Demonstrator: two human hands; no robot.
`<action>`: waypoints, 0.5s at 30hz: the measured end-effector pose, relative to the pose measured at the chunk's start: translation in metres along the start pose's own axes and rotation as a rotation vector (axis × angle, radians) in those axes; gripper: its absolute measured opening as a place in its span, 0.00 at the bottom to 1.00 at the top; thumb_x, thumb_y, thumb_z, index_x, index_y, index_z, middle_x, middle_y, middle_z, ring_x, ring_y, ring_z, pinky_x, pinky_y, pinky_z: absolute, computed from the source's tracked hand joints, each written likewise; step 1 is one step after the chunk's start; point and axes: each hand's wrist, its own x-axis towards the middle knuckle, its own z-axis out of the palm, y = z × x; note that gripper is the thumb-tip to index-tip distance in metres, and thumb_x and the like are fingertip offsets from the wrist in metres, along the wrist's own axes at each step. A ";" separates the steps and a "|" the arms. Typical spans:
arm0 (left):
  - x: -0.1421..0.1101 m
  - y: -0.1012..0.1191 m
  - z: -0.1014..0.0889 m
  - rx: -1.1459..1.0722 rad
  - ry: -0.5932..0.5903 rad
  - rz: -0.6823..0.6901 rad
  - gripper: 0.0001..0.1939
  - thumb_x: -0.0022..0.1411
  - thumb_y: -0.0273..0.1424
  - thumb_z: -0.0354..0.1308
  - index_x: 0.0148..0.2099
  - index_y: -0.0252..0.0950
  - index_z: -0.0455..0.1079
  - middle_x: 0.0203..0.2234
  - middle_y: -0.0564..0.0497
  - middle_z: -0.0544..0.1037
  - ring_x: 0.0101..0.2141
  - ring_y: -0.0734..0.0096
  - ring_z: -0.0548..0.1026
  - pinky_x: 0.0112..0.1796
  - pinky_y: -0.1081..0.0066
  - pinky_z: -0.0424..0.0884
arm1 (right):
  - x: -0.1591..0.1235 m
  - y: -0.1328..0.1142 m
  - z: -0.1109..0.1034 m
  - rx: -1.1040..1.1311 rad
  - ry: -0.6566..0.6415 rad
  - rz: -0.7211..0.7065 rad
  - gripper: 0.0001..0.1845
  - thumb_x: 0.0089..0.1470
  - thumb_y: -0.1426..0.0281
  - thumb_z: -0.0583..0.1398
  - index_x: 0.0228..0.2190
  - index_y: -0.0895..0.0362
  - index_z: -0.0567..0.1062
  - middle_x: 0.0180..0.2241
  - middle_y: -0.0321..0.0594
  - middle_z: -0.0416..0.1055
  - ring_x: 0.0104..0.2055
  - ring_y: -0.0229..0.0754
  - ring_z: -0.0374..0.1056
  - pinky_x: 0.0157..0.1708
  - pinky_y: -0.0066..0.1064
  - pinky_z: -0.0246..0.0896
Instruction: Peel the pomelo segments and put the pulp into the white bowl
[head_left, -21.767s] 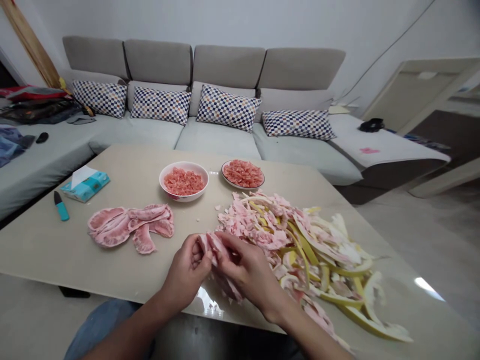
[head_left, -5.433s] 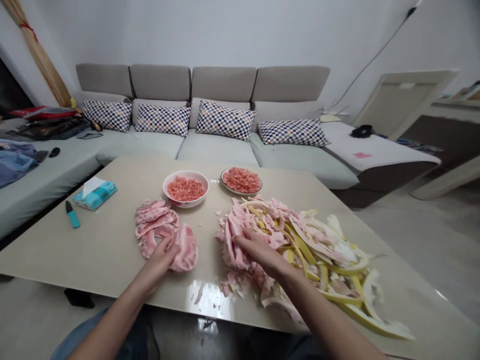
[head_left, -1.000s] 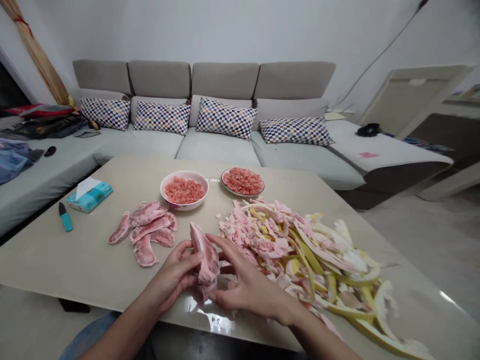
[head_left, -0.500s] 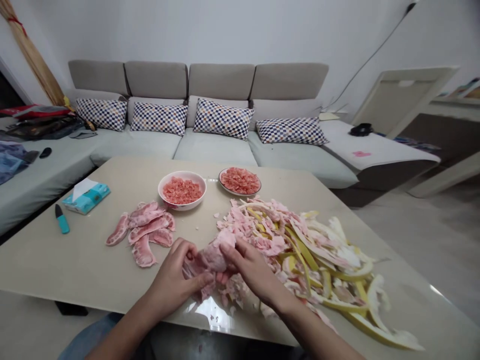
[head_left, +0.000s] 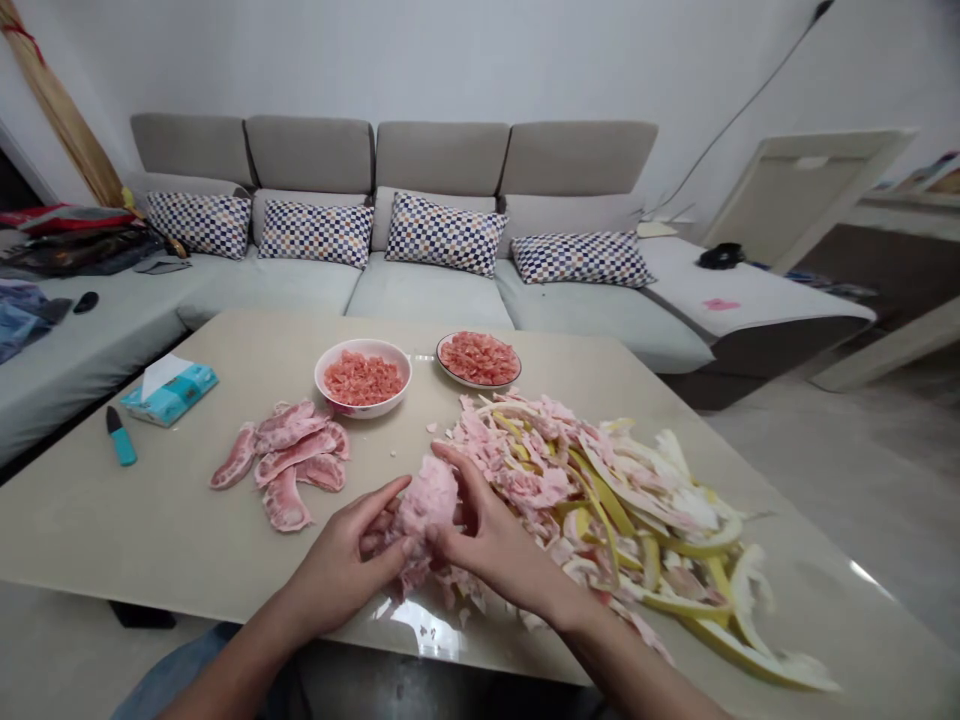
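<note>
Both hands are right on it, and the pink fruit chunk (head_left: 426,500) sits between them, over the near edge of the table (head_left: 187,560)! The left hand (head_left: 341,555) has its side, fingers curled behind, thumb lying across the front, the chunk gripped between. Over to the right hand (head_left: 499,545): index finger reaching up by the top of the chunk, thumb low at its flank, the two spread wide apart; whether its hidden fingers pinch anything, there's no telling from here. Just beyond that hand sprawls the heap of peel (head_left: 622,510), yellow rind tangled with pink shreds. Across to the left, fruit segments (head_left: 289,450) lie overlapping, and behind them stands a white bowl (head_left: 375,409) of red pulp, with a dark-rimmed plate (head_left: 480,384) of more pulp near it. Far left, a knife (head_left: 120,440) with a turquoise handle rests beside a tissue pack (head_left: 178,396).
</note>
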 end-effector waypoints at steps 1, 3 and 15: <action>-0.001 0.001 0.001 0.017 -0.004 -0.001 0.32 0.58 0.33 0.59 0.64 0.39 0.58 0.52 0.43 0.71 0.45 0.62 0.73 0.46 0.64 0.71 | 0.000 0.001 0.000 -0.014 -0.024 -0.009 0.41 0.44 0.76 0.62 0.59 0.53 0.53 0.46 0.42 0.67 0.40 0.40 0.69 0.40 0.31 0.67; -0.002 0.004 0.002 0.026 -0.016 -0.003 0.33 0.57 0.32 0.60 0.64 0.39 0.58 0.52 0.43 0.71 0.44 0.62 0.74 0.43 0.65 0.73 | -0.001 0.003 -0.001 -0.039 -0.067 0.000 0.42 0.43 0.79 0.60 0.59 0.53 0.54 0.47 0.41 0.67 0.43 0.41 0.68 0.43 0.32 0.66; 0.003 0.002 0.001 -0.618 -0.158 -0.097 0.43 0.53 0.30 0.66 0.67 0.40 0.50 0.64 0.39 0.56 0.62 0.53 0.56 0.59 0.57 0.55 | -0.002 0.005 -0.003 -0.315 0.057 -0.150 0.32 0.52 0.70 0.59 0.59 0.50 0.59 0.56 0.47 0.61 0.41 0.41 0.69 0.38 0.34 0.70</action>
